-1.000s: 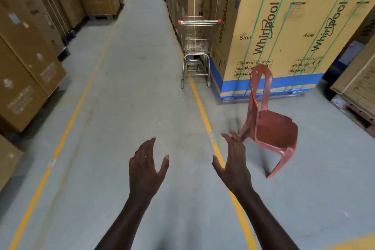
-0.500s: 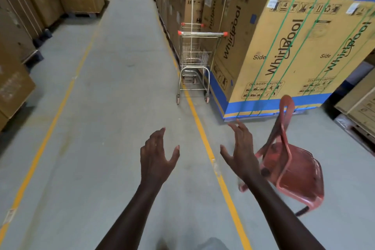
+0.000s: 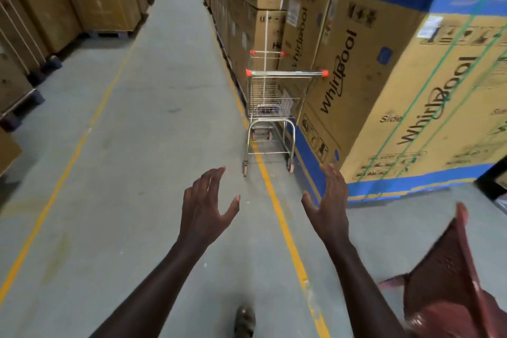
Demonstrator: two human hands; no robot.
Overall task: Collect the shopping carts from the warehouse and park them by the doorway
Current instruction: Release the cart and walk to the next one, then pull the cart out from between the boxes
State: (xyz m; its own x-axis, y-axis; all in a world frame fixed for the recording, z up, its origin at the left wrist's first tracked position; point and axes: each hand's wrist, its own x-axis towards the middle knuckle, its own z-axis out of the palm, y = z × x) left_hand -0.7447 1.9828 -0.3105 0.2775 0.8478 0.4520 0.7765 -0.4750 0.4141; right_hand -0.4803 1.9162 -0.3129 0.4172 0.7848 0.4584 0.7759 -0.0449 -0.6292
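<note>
In the aisle ahead, the silver wire shopping cart with orange handle caps [image 3: 271,112] stands just beside the big cardboard Whirlpool box [image 3: 384,85] on the right. The left hand [image 3: 204,210] and right hand [image 3: 327,207], near the camera, are both spread open and hold nothing. A red plastic chair [image 3: 452,277] lies at the near right.

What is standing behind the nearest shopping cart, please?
Behind the front shopping cart, a second cart's handle with orange end caps shows above it. Its basket is mostly covered by the front cart, so nothing more can be told.
</note>
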